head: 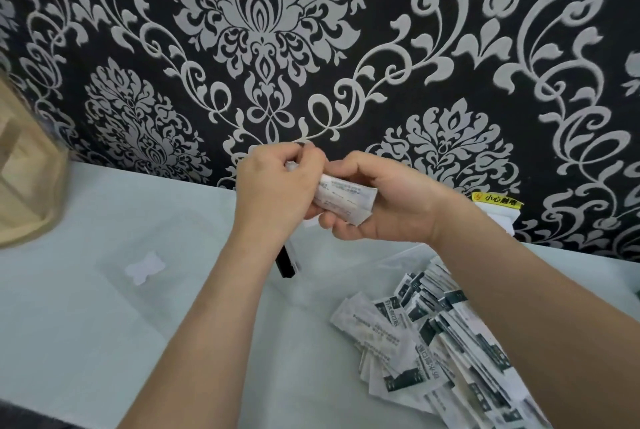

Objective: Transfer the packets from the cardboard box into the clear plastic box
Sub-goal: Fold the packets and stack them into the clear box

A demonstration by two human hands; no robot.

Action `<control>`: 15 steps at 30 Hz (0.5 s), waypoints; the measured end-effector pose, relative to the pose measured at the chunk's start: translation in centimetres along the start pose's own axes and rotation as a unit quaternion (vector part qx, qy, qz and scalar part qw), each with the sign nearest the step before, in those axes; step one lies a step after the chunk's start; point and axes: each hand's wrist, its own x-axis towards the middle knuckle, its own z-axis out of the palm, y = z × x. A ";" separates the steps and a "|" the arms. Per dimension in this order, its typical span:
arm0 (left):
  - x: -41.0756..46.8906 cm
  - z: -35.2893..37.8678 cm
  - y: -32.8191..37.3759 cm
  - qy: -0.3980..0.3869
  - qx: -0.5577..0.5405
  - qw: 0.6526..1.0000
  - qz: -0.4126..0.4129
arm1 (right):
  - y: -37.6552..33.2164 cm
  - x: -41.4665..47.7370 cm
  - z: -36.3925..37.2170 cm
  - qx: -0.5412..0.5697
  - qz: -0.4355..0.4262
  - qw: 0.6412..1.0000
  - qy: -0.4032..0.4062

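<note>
Two grips | left hand (pixel 273 193) pinches held packets (pixel 343 200) | right hand (pixel 381 207) curls round them (mid-air)

Wall covering (pixel 311 30): black ground bearing a raised grey damask pattern, matt and fibrous-looking, like flocked paper or cloth. Table top (pixel 45 307): pale green, smooth, with a soft low sheen. Cardboard box (pixel 24 169): tan board, matt, seen blurred. Clear plastic box (pixel 391 257): transparent walls, smooth, faintly glossy. Loose packets (pixel 433 342): thin white paper printed with dark bands, matt, lightly creased. Held packets (pixel 341 200): the same white printed paper, matt. Yellow label (pixel 497 201): smooth and slightly glossy. Black object (pixel 287 264): smooth; material cannot be told.
</note>
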 end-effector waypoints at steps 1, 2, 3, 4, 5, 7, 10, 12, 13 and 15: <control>0.1 0.0 -0.1 0.001 0.021 1.000 0.005 | -0.1 -0.3 -0.3 -0.033 -0.004 0.999 0.007; 0.2 0.0 -0.1 -0.003 0.043 0.999 0.012 | -0.2 -0.5 -0.6 -0.069 -0.009 0.998 0.008; 0.3 0.0 -0.1 -0.008 0.057 0.998 0.016 | -0.3 -0.7 -0.7 -0.104 -0.011 0.994 0.004; 0.3 0.2 0.0 -0.011 0.066 0.998 0.017 | -0.5 -0.9 -0.8 -0.136 -0.008 0.991 -0.002; 0.3 0.3 0.0 -0.013 0.072 0.997 0.015 | -0.6 -1.1 -1.0 -0.164 -0.001 0.986 -0.006; 0.3 0.5 0.0 -0.015 0.076 0.997 0.006 | -0.8 -1.1 -1.2 -0.207 0.012 0.978 -0.009; 0.4 0.9 0.0 -0.019 0.083 0.996 -0.006 | -1.0 -1.0 -1.3 -0.240 0.015 0.971 -0.007; 0.5 1.1 -0.2 -0.020 0.090 0.996 -0.008 | -1.0 -0.8 -1.2 -0.240 0.004 0.971 0.001; 0.5 1.1 -0.2 -0.021 0.086 0.996 -0.015 | -0.9 -0.7 -1.2 -0.231 -0.004 0.973 0.006; 0.6 1.1 -0.4 -0.032 0.059 0.997 -0.031 | -0.5 -0.5 -1.2 -0.200 -0.017 0.979 0.015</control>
